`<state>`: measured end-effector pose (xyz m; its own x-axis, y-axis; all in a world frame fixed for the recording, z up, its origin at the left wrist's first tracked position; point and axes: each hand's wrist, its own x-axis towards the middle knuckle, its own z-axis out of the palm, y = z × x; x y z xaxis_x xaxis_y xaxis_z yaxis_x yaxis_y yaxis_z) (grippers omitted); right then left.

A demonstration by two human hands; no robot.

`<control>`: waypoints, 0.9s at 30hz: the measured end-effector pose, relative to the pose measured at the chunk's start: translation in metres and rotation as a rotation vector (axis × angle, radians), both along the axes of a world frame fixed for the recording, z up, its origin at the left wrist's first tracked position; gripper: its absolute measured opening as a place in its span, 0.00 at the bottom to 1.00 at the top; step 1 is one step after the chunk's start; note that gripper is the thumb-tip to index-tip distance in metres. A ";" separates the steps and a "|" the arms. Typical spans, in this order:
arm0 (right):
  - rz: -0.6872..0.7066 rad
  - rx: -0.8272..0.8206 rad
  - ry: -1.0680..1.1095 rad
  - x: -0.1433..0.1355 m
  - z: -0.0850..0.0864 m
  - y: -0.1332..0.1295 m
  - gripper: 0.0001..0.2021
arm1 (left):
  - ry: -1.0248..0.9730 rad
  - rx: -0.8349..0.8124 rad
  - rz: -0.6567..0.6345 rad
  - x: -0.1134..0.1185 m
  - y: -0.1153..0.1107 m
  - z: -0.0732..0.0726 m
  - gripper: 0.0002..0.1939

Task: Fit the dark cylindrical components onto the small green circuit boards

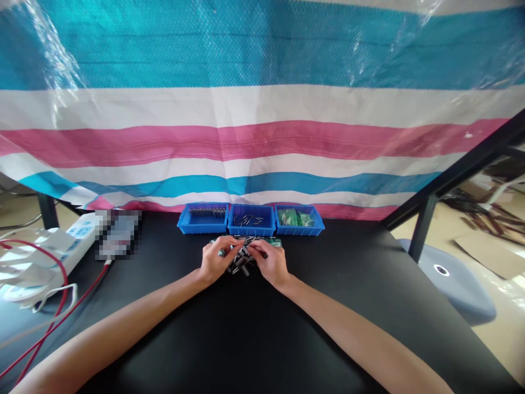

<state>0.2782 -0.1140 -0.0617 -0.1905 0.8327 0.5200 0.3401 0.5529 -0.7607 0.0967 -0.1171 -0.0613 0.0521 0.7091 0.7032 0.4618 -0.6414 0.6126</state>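
Observation:
Both my hands are over a pile of small dark and silver metal pieces (243,265), some thin like pins and others thicker like short tubes. My left hand (215,260) is closed at the pile's left side, and the round end of a small metal cylinder (222,253) shows among its fingers. On the right side, my right hand (271,262) pinches with thumb and fingers together; what lies between them is too small to make out. The fingertips of both hands nearly meet. A green packet or sheet (275,241) peeks out behind my right hand.
Three blue bins stand behind the pile: the left bin (203,226) has rows of metal cylinders, the middle bin (251,231) thin pins, the right bin (300,231) green packets. A power strip (84,232) with cables is at left. A striped sheet (246,104) hangs behind; a grey stool (455,284) stands right.

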 end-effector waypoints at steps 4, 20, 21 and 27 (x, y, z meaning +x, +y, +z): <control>-0.009 -0.004 -0.005 0.000 -0.001 0.000 0.06 | 0.005 -0.009 0.001 0.000 0.000 0.000 0.07; -0.044 0.012 -0.023 0.000 0.000 -0.001 0.07 | -0.013 -0.048 0.005 0.000 -0.001 0.002 0.07; -0.043 0.008 -0.020 0.000 0.000 -0.001 0.08 | -0.011 -0.042 0.011 0.001 -0.001 0.002 0.06; -0.045 0.012 -0.025 0.001 -0.001 -0.001 0.08 | 0.002 -0.026 0.000 0.001 -0.002 0.003 0.06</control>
